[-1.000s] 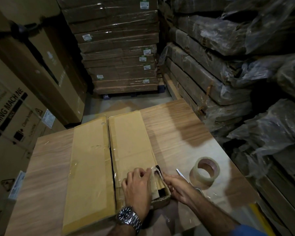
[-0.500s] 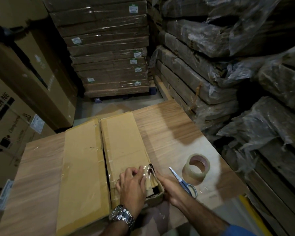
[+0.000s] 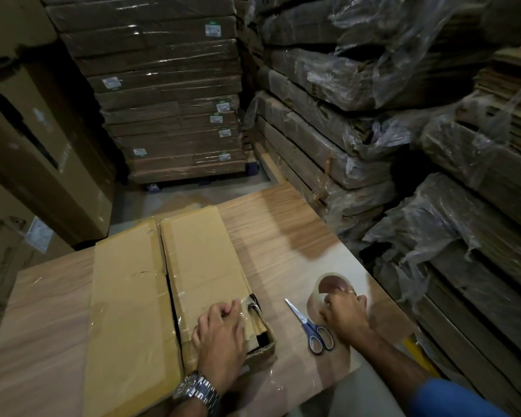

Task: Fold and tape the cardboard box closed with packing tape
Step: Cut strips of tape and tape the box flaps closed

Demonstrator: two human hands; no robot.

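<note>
Fingers (image 3: pixel 333 303) grip one tape roll (image 3: pixel 314 300); one scissors (image 3: pixel 311 327).

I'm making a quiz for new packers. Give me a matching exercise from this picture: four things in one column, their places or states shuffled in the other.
1 left hand
2 right hand
3 scissors
4 cardboard box

A grips the tape roll
B flaps down, dark gap between them
C rests on the box's near end
D lie on the table beside the tape roll

Pairs: 1-C, 2-A, 3-D, 4-B

Left hand (image 3: pixel 220 329) lies palm-down, fingers loosely bent — right hand (image 3: pixel 345 311), arm stretched forward, curls round the tape roll (image 3: pixel 315 299).
</note>
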